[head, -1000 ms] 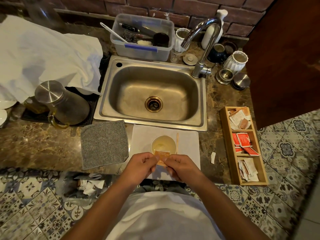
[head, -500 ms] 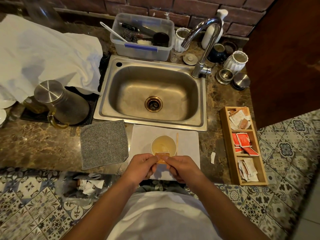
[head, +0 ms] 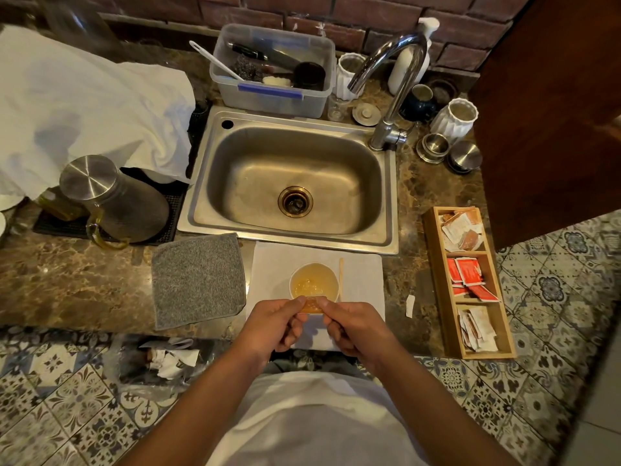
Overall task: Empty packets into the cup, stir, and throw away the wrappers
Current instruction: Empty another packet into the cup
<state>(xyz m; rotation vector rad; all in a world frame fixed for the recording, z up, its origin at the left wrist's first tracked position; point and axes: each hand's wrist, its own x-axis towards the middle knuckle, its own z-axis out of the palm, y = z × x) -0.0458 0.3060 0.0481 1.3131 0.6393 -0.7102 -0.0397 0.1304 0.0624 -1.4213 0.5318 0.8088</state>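
Observation:
A white paper cup [head: 314, 283] with pale yellow liquid stands on a white napkin [head: 361, 280] at the counter's front edge. A wooden stir stick [head: 340, 279] lies just right of the cup. My left hand [head: 274, 322] and my right hand [head: 356, 326] both pinch a small orange packet [head: 312, 305] at the cup's near rim, tilted flat over it. A wooden tray [head: 433, 264] at the right holds brown, red and white packets in three compartments. A clear bag [head: 161, 359] with crumpled wrappers hangs below the counter at the left.
A steel sink [head: 292, 183] with a tap [head: 389, 92] lies behind the cup. A grey cloth [head: 198, 279] lies left of the napkin, a steel kettle [head: 111, 200] farther left. A torn white scrap [head: 410, 305] lies right of the napkin. A dark wooden door [head: 551, 105] stands at the right.
The orange packet has tipped from upright to nearly flat at the cup's near rim, and both hands have shifted slightly forward with it.

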